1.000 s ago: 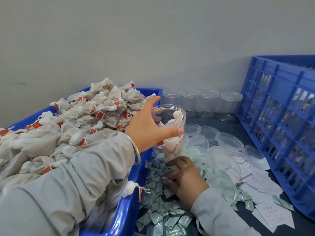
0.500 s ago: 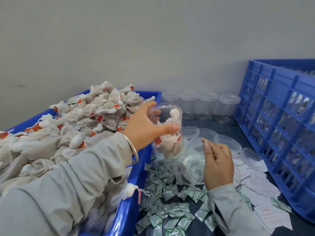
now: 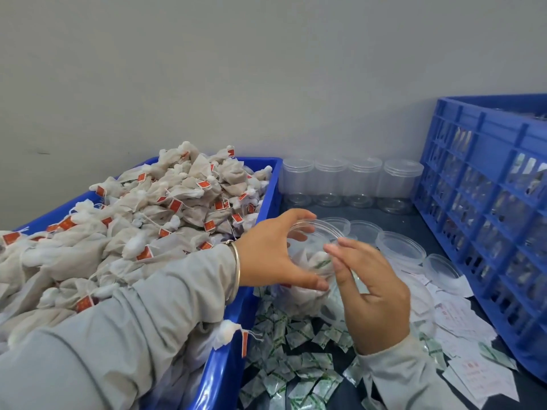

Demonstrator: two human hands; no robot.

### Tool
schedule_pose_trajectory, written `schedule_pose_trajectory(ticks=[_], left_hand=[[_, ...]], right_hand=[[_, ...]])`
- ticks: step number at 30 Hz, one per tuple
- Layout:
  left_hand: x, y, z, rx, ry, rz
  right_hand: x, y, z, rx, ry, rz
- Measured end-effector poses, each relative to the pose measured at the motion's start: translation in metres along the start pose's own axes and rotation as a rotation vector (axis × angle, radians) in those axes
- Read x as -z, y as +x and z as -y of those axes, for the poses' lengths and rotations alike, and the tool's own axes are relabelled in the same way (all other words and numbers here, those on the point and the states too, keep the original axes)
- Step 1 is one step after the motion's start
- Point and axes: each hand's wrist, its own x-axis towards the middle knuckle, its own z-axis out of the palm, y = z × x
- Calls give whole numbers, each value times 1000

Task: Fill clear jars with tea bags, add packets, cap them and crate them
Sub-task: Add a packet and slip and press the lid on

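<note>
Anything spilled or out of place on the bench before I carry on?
One tea bag hangs over the near rim of the blue bin, its red tag dangling outside. Green-printed packets and white slips lie loosely scattered on the bench.

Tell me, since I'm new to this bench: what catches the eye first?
The big heap of tea bags in the blue tub at left. In the middle, the left hand grips a clear jar while the right hand reaches to its mouth. A blue crate stands at right.
</note>
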Motion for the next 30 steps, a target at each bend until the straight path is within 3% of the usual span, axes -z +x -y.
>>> schedule_pose_trajectory(ticks=[6,12,15,17,21,23,27,30], left_hand=[[0,-2,-2,6,-16,-7],[1,-4,-1,21,-34,-10],[2,-3,-1,17,-25,0],[3,-2,-1,14,-25,-1],[4,0,0,-2,-11,-4],[3,0,1,-6,-7,-10],[1,0,0,-5,-36,-7],[1,0,0,4,-48,-12]], right_hand=[[1,-1,3,-18,5,147],[28,20,2,-158,-34,-63],[61,33,-10,-210,-139,-65],[86,38,-21,-296,-289,63],[129,27,-56,-759,-627,599],[138,10,-70,-886,-742,766],[132,-18,-80,-855,-739,838],[124,-22,-82,-838,-664,755]])
